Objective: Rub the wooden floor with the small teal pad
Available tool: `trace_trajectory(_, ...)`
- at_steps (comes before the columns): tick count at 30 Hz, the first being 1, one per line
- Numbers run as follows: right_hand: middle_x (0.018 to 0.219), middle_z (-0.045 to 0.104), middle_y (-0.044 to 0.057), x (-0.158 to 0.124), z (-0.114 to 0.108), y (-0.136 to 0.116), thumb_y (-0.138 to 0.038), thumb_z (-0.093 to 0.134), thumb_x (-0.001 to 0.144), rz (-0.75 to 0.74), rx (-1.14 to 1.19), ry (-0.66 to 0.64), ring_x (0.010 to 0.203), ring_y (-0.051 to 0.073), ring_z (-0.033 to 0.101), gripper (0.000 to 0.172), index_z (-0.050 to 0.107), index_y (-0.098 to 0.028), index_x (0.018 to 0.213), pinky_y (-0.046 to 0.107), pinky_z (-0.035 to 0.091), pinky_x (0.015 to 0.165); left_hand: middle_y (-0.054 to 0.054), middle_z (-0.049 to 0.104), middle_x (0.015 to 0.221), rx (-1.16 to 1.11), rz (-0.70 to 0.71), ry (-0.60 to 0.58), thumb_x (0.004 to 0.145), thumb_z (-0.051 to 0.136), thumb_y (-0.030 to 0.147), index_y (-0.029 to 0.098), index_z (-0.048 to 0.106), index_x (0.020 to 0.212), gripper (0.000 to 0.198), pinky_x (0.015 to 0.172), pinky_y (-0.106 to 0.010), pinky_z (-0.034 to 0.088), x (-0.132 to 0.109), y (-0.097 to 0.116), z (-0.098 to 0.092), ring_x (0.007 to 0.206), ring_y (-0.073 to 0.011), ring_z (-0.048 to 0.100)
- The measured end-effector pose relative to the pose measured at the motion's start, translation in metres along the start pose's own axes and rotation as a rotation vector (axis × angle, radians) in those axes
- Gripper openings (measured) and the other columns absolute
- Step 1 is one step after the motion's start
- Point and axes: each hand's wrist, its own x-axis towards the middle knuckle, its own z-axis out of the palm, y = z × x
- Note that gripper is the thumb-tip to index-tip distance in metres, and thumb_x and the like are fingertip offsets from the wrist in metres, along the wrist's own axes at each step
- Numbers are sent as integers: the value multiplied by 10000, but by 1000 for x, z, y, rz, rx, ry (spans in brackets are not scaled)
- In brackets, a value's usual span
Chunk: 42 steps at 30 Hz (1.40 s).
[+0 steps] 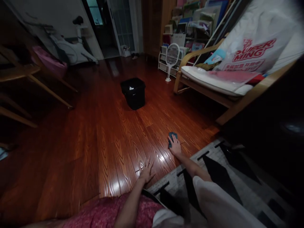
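My left hand (146,171) lies flat on the glossy red-brown wooden floor (106,142) with its fingers spread, holding nothing. My right hand (175,146) reaches further out and presses a small dark blue-grey cloth (171,137) onto the floor, its fingers lying over the cloth's near part. Both forearms stretch forward from the bottom of the view; a white sleeve covers my right upper arm.
A black bin (133,92) stands on the floor ahead. A wooden armchair (213,82) with a white cushion and plastic bag is at right, a patterned grey rug (232,177) beneath me. An electric swatter (172,57) leans by shelves. Wooden furniture legs at left.
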Motion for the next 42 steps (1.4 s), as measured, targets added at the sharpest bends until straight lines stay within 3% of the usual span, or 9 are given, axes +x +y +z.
trace_trajectory(5, 1675, 147, 196, -36, 1, -67, -265, 555, 813, 217, 39, -34, 1530, 320, 171, 844, 236, -133, 1583, 483, 181, 1180, -20, -22, 1688, -62, -6, -77, 788, 589, 298, 312, 174, 1595, 908, 1195, -676, 16, -21, -17, -19, 1540, -342, -63)
trace_trajectory(12, 1685, 126, 156, -112, 14, -145, -358, 692, 730, -294, 166, -214, 1552, 311, 81, 906, 351, -192, 1552, 484, 99, 1219, -71, 54, 1688, -139, -25, -73, 802, 586, 353, 253, 238, 1590, 867, 1234, -573, 53, -38, -40, -18, 1553, -287, 19)
trace_trajectory(16, 1682, 151, 151, -85, 6, -123, -375, 576, 847, -300, 180, -176, 1554, 278, 90, 747, 374, -191, 1542, 501, 70, 1229, -69, 33, 1689, -156, -41, -67, 802, 610, 401, 237, 270, 1582, 867, 1242, -537, 105, -40, -45, -12, 1552, -296, 18)
trace_trajectory(21, 1661, 205, 188, -31, -4, -84, -376, 444, 934, 36, 135, -94, 1545, 283, 147, 685, 322, -131, 1561, 518, 97, 1225, -73, 51, 1687, -140, -27, -83, 795, 625, 405, 225, 289, 1574, 867, 1248, -501, 126, -36, -51, -11, 1553, -278, 27)
trace_trajectory(24, 1662, 159, 212, -39, 2, -89, -363, 513, 883, 117, 141, -53, 1550, 309, 107, 775, 280, -94, 1571, 525, 65, 1230, -74, 58, 1687, -140, -21, -80, 799, 644, 447, 252, 293, 1572, 871, 1246, -513, 122, -32, -56, -9, 1552, -287, 31)
trace_trajectory(30, 1695, 65, 113, -119, 27, -138, -330, 655, 754, -288, 232, -170, 1559, 278, 7, 981, 184, -203, 1606, 480, 17, 1246, -77, 58, 1688, -111, -11, -69, 812, 640, 399, 262, 263, 1580, 866, 1244, -519, 128, -30, -60, -4, 1552, -283, 37)
trace_trajectory(34, 1697, 112, 78, -114, 27, -128, -289, 622, 771, -473, 261, -222, 1558, 234, 71, 910, 234, -264, 1594, 449, 69, 1246, -73, 44, 1688, -108, -11, -70, 813, 639, 410, 266, 247, 1583, 876, 1245, -505, 136, -31, -61, -4, 1553, -271, 35)
trace_trajectory(38, 1666, 239, 121, -55, 8, -70, -282, 455, 898, -151, 170, -69, 1534, 238, 196, 665, 359, -210, 1553, 471, 128, 1228, -74, 44, 1687, -114, -17, -78, 817, 642, 467, 273, 271, 1577, 867, 1242, -522, 142, -32, -62, -6, 1551, -284, 23)
trace_trajectory(42, 1655, 226, 192, -15, -4, -18, -289, 435, 888, 153, 136, 17, 1532, 288, 196, 682, 361, -113, 1543, 524, 152, 1209, -86, 36, 1686, -112, -20, -90, 825, 633, 412, 242, 274, 1577, 850, 1240, -513, 154, -32, -63, -7, 1552, -279, 24)
